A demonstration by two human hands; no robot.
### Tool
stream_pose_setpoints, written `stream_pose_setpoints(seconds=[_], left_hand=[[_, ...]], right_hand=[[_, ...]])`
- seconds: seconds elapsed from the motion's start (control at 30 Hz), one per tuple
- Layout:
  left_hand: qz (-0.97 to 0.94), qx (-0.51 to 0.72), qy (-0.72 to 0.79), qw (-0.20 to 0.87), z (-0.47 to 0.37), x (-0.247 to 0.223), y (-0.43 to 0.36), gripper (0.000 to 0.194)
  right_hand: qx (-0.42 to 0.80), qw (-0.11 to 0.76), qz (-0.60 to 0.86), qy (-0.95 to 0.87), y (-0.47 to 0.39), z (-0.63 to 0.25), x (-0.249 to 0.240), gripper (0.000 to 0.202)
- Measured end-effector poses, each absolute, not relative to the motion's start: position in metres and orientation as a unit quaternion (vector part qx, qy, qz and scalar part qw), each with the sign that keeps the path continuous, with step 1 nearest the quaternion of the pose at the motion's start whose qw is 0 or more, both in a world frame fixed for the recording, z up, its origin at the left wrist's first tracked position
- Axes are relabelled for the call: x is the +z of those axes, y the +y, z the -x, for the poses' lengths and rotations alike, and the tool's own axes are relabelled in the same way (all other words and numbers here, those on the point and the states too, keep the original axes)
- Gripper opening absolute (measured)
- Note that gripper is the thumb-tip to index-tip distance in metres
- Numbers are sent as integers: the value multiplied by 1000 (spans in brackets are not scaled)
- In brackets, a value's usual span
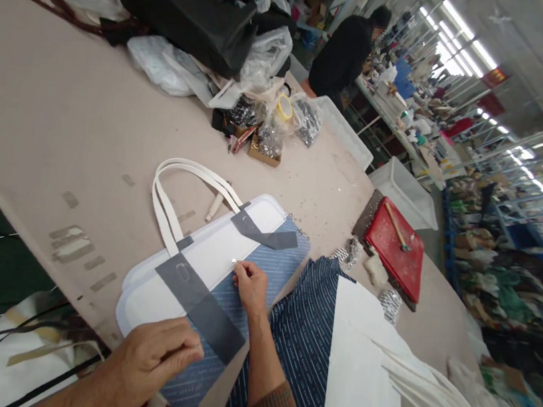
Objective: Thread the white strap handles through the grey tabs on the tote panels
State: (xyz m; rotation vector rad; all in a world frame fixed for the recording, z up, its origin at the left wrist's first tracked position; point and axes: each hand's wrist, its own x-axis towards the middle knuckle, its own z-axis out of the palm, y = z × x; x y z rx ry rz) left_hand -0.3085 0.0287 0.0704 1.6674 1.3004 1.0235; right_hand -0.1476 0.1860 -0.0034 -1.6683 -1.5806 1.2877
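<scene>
A flat bag panel [229,251], white above and printed blue below, lies on the table with two white handles [163,205] attached at its top edge. Two dark grey strips [206,305] run across it from the handle ends, each with a small stitched rectangle. My right hand [250,285] is over the middle of the panel, thumb and fingers pinching a small shiny piece [233,262]. Nearer to me, my left hand [152,352] hovers over the panel's lower left part with its fingers curled in. Whatever it may hold is hidden.
On the right lie stacked blue striped panels [307,330] with white handles [445,403]. Behind them a hammer [397,226] rests on a red pad [396,248]. Small hardware sits in a box [265,155]; a black bag [178,5] is at the back. A person [343,55] bends farther off.
</scene>
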Motion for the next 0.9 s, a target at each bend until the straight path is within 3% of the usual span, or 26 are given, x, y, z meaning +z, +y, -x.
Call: stream_pose_setpoints(seconds=[0.3,0.47,0.6,0.73,0.9], left_hand=[[-630,384,534,414,326,61,32,28],[-615,397,542,412,329,61,32,29],[-609,410,542,409,331,64,31,31],[-609,393,545,422,330,71,25,32],[-653,424,509,367,332,78,16,22]], right_hand=[[359,138,618,-685,207,164,3,11],[308,61,667,-676,225,145,9,48],[259,78,653,-707,227,153,21,34],[274,128,524,-796,202,215,30,20],[221,-5,475,-852,174,291,27,40]])
